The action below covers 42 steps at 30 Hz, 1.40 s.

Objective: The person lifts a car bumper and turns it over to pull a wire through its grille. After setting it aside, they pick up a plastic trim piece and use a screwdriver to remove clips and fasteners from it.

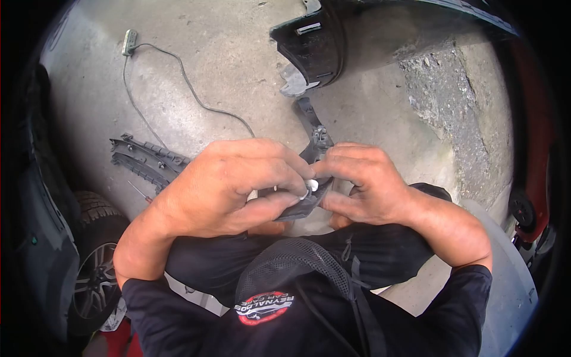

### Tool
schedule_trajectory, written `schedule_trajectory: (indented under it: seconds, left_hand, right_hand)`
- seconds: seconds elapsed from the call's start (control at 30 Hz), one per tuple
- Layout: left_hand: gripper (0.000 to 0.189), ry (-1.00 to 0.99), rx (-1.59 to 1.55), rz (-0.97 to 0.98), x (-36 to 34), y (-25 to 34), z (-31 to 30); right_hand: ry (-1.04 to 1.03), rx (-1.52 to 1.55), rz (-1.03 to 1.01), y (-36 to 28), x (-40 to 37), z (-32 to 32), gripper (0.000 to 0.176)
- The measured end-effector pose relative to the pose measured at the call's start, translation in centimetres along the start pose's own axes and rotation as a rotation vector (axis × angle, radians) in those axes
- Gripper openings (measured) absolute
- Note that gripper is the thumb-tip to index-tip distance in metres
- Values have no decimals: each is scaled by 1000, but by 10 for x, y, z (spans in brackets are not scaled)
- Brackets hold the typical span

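Note:
A black plastic car trim piece (300, 209) is held up in front of my body, between both hands. My left hand (244, 184) is closed, its thumb and fingertips pinched at the left side of the piece. My right hand (369, 181) grips the other side, with its fingers on the upper edge and its thumb below. A small white part (313, 185) shows between the fingertips; whether it is fixed to the trim cannot be seen. Beyond my hands lies a narrow black bracket-like part (320, 137), its near end hidden by the fingers.
Long black trim strips (146, 157) lie on the concrete floor at left, beside a thin screwdriver (140, 191). A power strip (129, 43) trails a cable (184, 74). A large black panel (309, 44) stands ahead. A wheel (95, 273) is at left, a pale panel (505, 285) at right.

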<state>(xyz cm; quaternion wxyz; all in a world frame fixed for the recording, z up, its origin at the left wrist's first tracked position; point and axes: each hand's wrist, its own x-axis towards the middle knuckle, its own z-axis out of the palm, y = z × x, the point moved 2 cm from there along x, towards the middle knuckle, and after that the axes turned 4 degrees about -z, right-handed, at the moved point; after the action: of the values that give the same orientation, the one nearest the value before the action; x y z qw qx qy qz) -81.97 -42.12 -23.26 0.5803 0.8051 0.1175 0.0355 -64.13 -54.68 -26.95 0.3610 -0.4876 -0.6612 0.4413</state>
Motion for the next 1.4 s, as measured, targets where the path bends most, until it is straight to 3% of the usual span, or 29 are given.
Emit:
schedule_trajectory:
  seconds: [0.57,1.17,1.4]
  left_hand:
    - [15,-19,-63,-124,9,-3,-2]
    - [13,-126,-48,-92,11,2,4]
    - [12,-3,62,-34,8,4,7]
  right_hand:
    - [13,52,122,-4,-9,5,45]
    - [-7,-87,20,-18,-14,7,40]
    - [-20,-86,109,-24,-4,-7,38]
